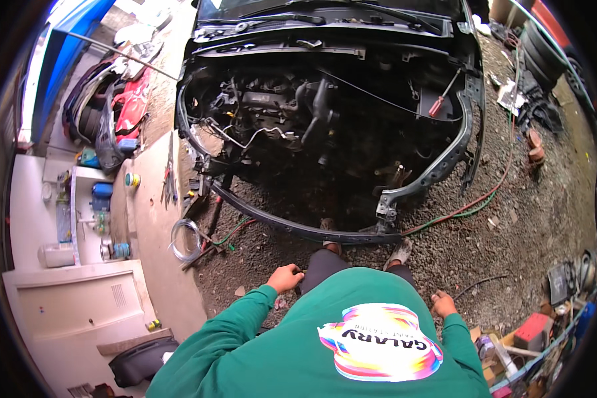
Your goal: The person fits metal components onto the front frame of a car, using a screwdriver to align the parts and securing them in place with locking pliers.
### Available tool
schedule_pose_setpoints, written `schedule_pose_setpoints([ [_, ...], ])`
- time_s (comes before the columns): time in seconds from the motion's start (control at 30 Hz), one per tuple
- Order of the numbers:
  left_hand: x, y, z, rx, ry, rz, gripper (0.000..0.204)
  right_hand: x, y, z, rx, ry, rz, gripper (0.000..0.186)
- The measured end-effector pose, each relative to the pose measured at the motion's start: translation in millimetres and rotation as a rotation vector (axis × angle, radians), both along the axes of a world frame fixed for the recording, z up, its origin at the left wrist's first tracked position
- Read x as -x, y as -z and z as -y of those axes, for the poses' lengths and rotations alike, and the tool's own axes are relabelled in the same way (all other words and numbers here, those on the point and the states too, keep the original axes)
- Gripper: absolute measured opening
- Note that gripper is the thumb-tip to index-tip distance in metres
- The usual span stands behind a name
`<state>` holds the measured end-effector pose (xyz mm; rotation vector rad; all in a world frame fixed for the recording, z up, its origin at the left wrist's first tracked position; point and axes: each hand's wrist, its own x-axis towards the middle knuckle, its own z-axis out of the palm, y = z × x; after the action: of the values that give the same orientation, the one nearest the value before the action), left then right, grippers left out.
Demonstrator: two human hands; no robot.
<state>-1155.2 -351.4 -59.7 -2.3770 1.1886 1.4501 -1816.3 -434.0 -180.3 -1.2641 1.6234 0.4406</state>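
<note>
My left hand (286,278) hangs beside my left thigh, its fingers loosely curled together and nothing visible in them. On the other side, my right hand (444,304) hangs by my hip, fingers also curled in, with no object showing. Neither hand touches the car. Ahead of me stands a dark car front end (305,231) stripped of its bumper and hood, its lower crossbar just past my shoes. An engine (265,99) sits at the left of the open bay. A screwdriver with a red handle (436,107) rests at the bay's right side.
Red and green hoses (458,213) run over the gravel. A coil of clear tubing (186,240) and hand tools (170,176) lie at left, near a pale cabinet door (79,298). Stacked tires (542,56) stand far right; a cluttered crate with a red box (532,331) is near right.
</note>
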Motion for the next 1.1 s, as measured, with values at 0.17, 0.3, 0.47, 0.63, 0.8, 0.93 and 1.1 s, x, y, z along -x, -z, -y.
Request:
schedule_pose_setpoints([
  [0.17,-15.4,-30.5,-20.2,-0.147,-0.016,0.239,0.052,-35.1,21.5,84.3,0.134,0.062,0.334,0.038],
  [0.3,41.7,-60.2,-37.7,-0.147,-0.115,0.409,0.053,-12.0,37.4,158.8,0.215,-0.149,0.395,0.038],
  [0.47,196.3,-68.5,-50.3,-0.095,-0.251,0.228,0.044,100.8,53.0,260.1,0.173,-0.697,0.048,0.05],
  [0.63,300.9,-95.7,-88.8,0.141,-0.676,0.415,0.037,179.2,13.3,338.1,-0.135,-1.012,-0.259,0.058],
  [0.8,371.3,-88.4,-138.7,0.041,-0.846,0.24,0.045,200.8,31.6,409.8,0.016,-1.299,-0.175,0.052],
  [0.93,436.8,-73.0,-141.1,-0.052,-0.945,0.144,0.058,98.0,-37.6,404.8,-0.16,-0.718,0.105,0.04],
  [1.1,481.4,-52.9,-135.6,0.151,-1.041,0.155,0.053,62.6,-88.1,412.2,-0.018,-1.022,0.214,0.048],
])
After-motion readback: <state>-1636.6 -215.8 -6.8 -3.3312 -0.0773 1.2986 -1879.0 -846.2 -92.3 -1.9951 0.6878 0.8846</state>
